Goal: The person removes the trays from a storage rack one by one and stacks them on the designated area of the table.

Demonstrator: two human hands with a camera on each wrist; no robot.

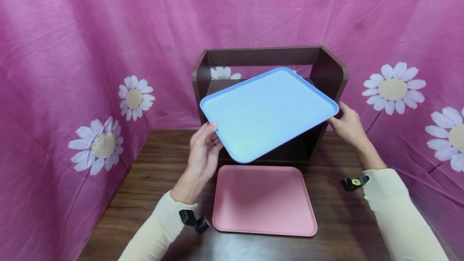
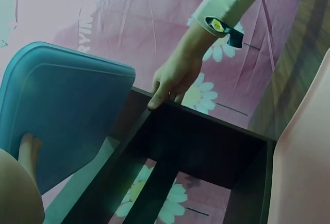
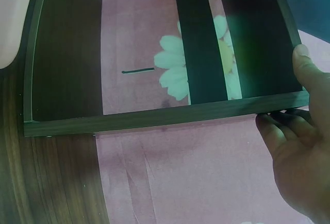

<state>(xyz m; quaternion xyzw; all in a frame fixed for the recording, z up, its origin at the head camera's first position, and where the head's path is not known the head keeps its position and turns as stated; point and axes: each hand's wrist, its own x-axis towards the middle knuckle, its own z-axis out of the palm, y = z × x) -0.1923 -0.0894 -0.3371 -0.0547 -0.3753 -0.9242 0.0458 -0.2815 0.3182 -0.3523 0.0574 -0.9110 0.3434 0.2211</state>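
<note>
My left hand [image 1: 203, 152] holds a light blue rectangular tray [image 1: 268, 112] by its left edge, thumb on the upper face and fingers beneath. Tilted in the air, the tray overlaps a dark brown wooden shelf [image 1: 262, 56] in the head view. My right hand [image 1: 349, 128] is at the shelf's right side, partly behind the tray's corner. In the right wrist view, this hand [image 3: 304, 152] grips the edge of the side panel [image 3: 170, 117], thumb on one face and fingers on the other. The left wrist view shows the blue tray [image 2: 67, 100] apart from the right hand [image 2: 178, 80].
A pink tray [image 1: 264, 200] lies flat on the wooden table [image 1: 156, 172], in front of the shelf. Pink curtains [image 1: 174, 23] with white daisies surround the table at the back and both sides. A black wrist camera sits on each sleeve.
</note>
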